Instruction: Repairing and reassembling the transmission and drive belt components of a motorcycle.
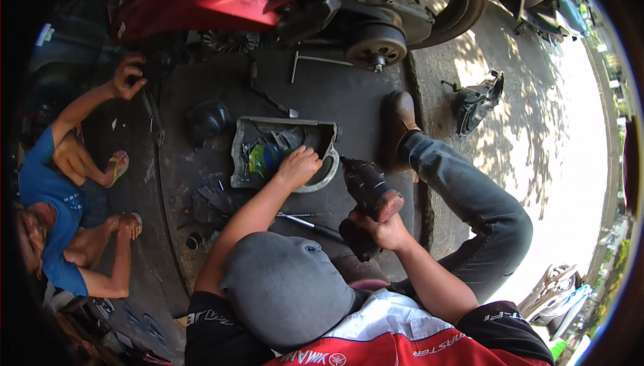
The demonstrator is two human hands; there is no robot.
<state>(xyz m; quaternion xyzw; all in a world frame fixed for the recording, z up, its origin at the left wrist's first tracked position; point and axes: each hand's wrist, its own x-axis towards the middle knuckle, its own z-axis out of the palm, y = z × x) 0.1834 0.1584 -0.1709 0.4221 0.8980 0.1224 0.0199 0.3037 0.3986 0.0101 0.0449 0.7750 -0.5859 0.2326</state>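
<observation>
My left hand [302, 166] reaches into a grey open tray [249, 122] with a looped handle at its right end. Its fingers are curled down over the contents, and whatever they pinch is hidden. A green and blue packet [265, 158] lies in the tray among dark parts. To the right, my right hand [382, 230] is wrapped around the grip of a black cordless impact wrench [365, 185], whose nose points up toward the tray's handle. Ahead stands a red motorcycle [194, 7] with a round clutch drum [377, 47] exposed on its side.
A T-handle wrench [322, 59] lies below the motorcycle. Near my bent knee [285, 289] is a long-handled ratchet [312, 227]. A dark cover [208, 121] sits left of the tray, a black plastic part [479, 101] at far right. Another person [57, 198] crouches at left.
</observation>
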